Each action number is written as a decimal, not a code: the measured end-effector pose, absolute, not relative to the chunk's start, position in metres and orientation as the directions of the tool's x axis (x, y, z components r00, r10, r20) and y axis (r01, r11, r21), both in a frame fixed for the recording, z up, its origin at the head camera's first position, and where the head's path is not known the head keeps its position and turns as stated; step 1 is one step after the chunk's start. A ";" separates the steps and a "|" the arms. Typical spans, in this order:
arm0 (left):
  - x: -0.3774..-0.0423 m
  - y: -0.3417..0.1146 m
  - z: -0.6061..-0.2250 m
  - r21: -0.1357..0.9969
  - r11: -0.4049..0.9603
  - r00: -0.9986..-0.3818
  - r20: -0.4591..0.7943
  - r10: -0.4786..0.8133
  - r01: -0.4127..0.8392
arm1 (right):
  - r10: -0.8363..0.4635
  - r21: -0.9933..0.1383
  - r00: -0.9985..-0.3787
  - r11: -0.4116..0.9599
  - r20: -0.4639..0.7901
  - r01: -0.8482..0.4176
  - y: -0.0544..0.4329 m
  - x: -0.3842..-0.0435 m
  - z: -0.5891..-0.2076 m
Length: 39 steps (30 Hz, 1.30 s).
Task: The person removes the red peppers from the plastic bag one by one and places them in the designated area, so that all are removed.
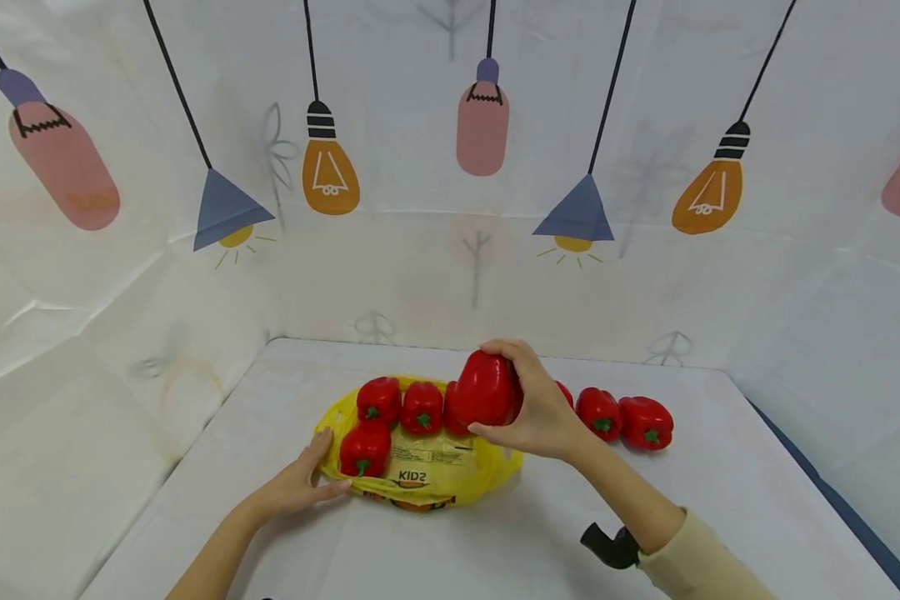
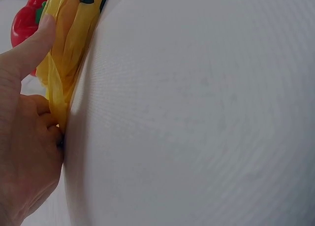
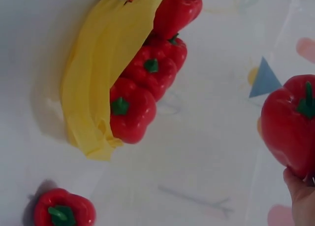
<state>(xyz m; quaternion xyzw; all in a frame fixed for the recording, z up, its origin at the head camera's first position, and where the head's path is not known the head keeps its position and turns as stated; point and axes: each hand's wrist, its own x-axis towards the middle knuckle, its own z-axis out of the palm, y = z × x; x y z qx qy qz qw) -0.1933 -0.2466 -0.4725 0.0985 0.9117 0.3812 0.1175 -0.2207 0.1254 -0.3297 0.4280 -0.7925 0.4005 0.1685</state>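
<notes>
Held pepper (image 3: 289, 125) cut off by right wrist view's edge.

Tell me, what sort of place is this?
Probably a small screened-off booth, though its wider surroundings are hidden. A pale sheet printed with lamps rises behind and beside a white table, where red peppers and a yellow bag lie.

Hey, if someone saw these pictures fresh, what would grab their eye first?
Probably the red pepper held up in the right hand, near the middle of the head view. Lower left of it, the yellow bag with other red peppers stands out too. Behind, colourful lamp drawings cross the pale backdrop.
</notes>
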 end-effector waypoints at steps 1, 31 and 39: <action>-0.193 -0.247 -0.472 0.718 0.690 -0.953 -0.140 0.270 0.090 | -0.544 -0.487 -0.574 0.313 0.612 -0.815 0.127 -0.222 -0.330; -0.194 -0.247 -0.474 0.704 0.702 -0.948 -0.140 0.286 0.108 | -0.502 -0.461 -0.604 0.390 0.619 -0.797 0.177 -0.213 -0.330; -0.195 -0.248 -0.474 0.701 0.704 -0.947 -0.136 0.290 0.115 | -0.471 -0.467 -0.624 0.416 0.624 -0.780 0.188 -0.207 -0.332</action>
